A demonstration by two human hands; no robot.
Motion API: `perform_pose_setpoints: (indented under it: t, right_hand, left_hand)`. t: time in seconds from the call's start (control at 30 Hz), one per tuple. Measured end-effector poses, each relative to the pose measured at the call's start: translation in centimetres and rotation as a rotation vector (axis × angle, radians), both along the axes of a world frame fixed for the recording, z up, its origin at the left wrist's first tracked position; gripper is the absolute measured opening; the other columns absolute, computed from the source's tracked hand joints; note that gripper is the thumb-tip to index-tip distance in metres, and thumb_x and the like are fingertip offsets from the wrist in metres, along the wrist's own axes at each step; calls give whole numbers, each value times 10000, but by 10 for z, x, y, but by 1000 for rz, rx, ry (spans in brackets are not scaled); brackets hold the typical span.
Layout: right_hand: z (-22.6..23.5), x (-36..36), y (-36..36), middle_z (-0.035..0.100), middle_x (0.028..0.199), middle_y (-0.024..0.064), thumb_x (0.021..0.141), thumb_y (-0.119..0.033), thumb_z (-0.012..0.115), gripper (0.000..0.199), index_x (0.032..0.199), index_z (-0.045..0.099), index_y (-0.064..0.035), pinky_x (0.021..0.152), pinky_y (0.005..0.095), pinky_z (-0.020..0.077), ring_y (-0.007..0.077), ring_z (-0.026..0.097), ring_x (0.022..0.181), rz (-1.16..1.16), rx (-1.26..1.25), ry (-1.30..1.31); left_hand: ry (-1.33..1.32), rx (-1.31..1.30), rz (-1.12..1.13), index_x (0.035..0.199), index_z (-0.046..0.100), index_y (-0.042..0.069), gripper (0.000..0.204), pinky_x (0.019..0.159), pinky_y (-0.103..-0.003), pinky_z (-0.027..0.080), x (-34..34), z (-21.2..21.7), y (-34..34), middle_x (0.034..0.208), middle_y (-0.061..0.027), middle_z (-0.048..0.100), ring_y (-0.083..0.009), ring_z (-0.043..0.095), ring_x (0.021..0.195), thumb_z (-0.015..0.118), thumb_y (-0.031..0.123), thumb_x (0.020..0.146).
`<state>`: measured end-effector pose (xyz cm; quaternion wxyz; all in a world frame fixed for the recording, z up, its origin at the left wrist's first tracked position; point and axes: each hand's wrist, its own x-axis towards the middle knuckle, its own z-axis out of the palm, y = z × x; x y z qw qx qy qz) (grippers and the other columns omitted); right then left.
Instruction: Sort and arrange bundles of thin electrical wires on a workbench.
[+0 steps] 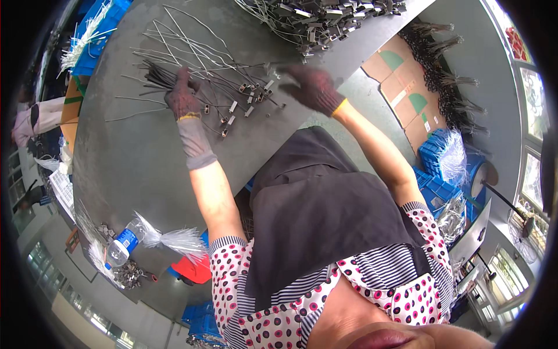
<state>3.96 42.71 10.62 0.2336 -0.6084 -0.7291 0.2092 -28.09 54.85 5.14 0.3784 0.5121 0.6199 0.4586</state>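
My left hand, in a dark red and grey knit glove, is closed round a bundle of black-sleeved wires on the grey table. Their thin bare ends fan out to the left and far side. To the right of this hand lie several wires with small metal clips at their ends. My right hand, gloved alike, hovers over the table beside those clips. Motion blurs it, but its fingers look stretched out, with the thumb apart. A pale blurred shape lies just off its fingertips; I cannot make out what it is.
A large heap of clipped wires covers the far table edge. Flattened cardboard with wire bundles lies at right, near blue crates. A plastic bottle and clear ties sit near left. Another person's arm shows far left.
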Motion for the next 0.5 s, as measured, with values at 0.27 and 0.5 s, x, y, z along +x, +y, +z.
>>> perform_pose_setpoints:
  t: [0.27, 0.5]
  right_hand:
    - [-18, 12, 79, 603, 1239, 98, 770, -247, 671, 446, 1212, 628, -204, 787, 498, 503, 306, 547, 1167, -148, 384, -615]
    - [-10, 6, 94, 665, 1079, 116, 742, -159, 668, 372, 1113, 673, -176, 841, 494, 482, 347, 632, 1013, -142, -1, -737]
  left_hand:
    - [-634, -289, 340, 908, 665, 5, 263, 440, -252, 398, 43, 19, -63, 739, -83, 661, -113, 535, 513, 795, 218, 826]
    - [-769, -482, 131, 1051, 681, 51, 260, 474, -234, 403, 105, 16, -107, 822, -66, 675, -84, 561, 589, 719, 265, 907]
